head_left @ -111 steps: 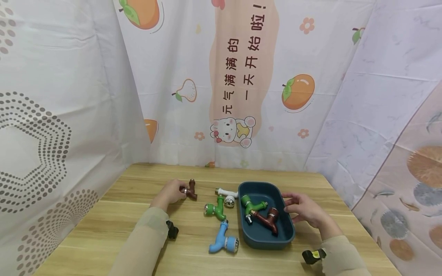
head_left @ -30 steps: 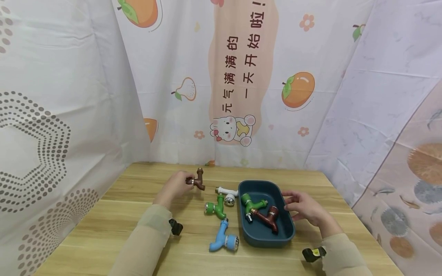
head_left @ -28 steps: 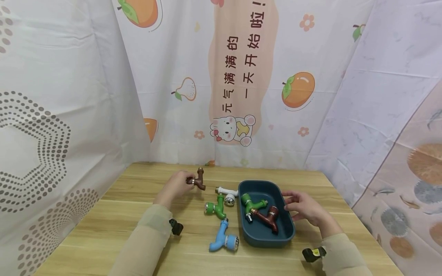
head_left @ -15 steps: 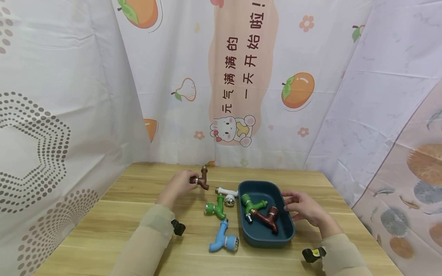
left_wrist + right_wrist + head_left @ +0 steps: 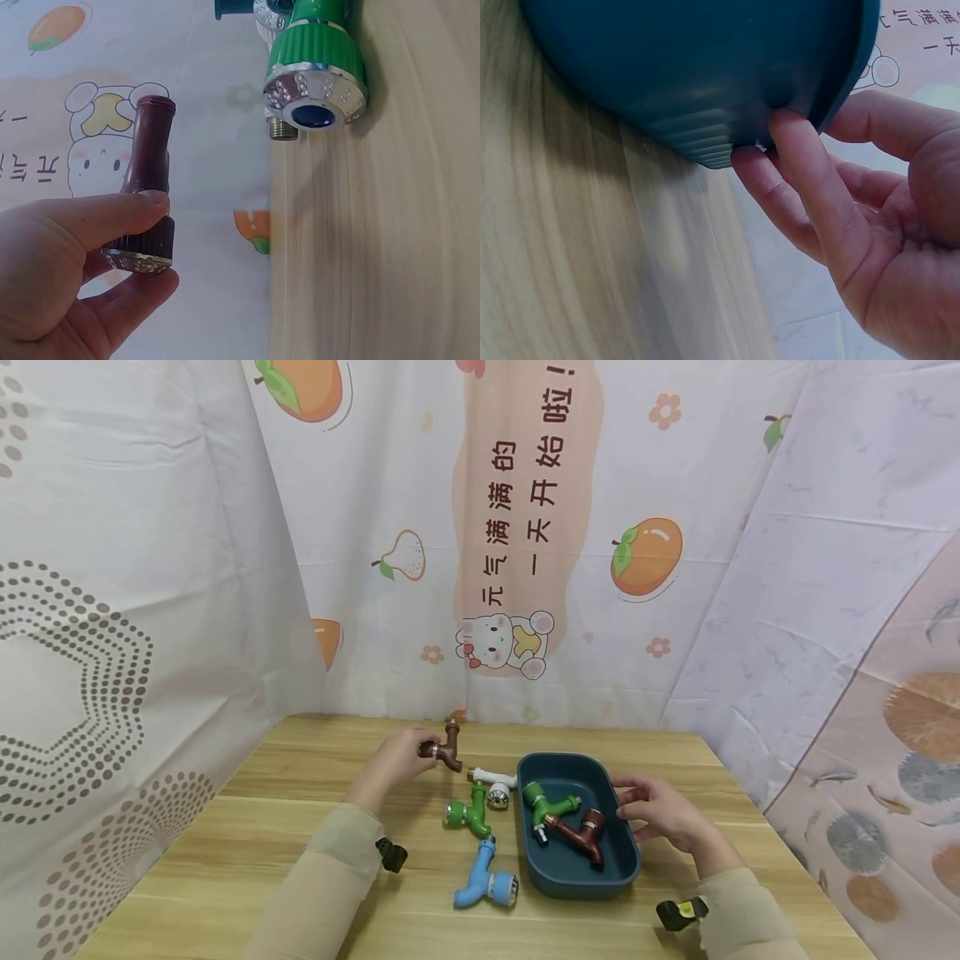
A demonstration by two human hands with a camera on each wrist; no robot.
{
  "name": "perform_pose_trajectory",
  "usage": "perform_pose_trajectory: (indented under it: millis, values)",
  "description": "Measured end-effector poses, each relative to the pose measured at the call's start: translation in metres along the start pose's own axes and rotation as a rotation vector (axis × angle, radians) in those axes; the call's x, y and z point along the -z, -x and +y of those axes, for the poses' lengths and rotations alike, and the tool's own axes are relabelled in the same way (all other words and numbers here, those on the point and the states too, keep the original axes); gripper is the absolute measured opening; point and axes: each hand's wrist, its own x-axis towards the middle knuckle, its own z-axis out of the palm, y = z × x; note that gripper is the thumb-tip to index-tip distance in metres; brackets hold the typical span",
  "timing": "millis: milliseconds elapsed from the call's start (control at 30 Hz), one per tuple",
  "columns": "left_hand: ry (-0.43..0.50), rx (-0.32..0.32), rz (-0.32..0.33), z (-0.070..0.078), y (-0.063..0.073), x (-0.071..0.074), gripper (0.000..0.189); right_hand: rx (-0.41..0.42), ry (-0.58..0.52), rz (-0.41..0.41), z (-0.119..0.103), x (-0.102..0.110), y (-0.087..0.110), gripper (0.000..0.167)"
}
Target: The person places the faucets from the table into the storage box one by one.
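Note:
In the head view, my left hand (image 5: 396,763) holds a dark brown tap (image 5: 450,750) by its knob end, above the back left part of the table. The left wrist view shows thumb and fingers around the knob of this tap (image 5: 152,150), its threaded end pointing up. My right hand (image 5: 662,812) is at the right side of a dark teal plastic basin (image 5: 558,870). In the right wrist view its fingertips touch the outer wall of the basin (image 5: 682,67) just below the rim. Inside the basin lie a green tap (image 5: 553,808) and a reddish-brown tap (image 5: 583,840).
Left of the basin, a white tap (image 5: 497,778), a green tap (image 5: 476,815) and a blue tap (image 5: 482,883) lie on the wooden table (image 5: 420,910). A printed curtain (image 5: 390,635) hangs behind the table's back edge.
My left hand has lifted the dark brown tap off the table and carried it right and slightly back. The right hand and the basin have stayed in place.

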Motion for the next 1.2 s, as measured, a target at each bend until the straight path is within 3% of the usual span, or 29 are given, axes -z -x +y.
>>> perform_pose_trajectory:
  millis: [833,1200]
  values:
    - [-0.028,-0.095,0.025,0.024,-0.004,-0.003,0.028,-0.001,0.001,0.003,-0.001,0.000,0.001,0.066]
    - [-0.051,-0.113,0.008,0.033,-0.007,-0.006,0.028,-0.002,0.012,0.005,-0.002,0.000,0.001,0.066]
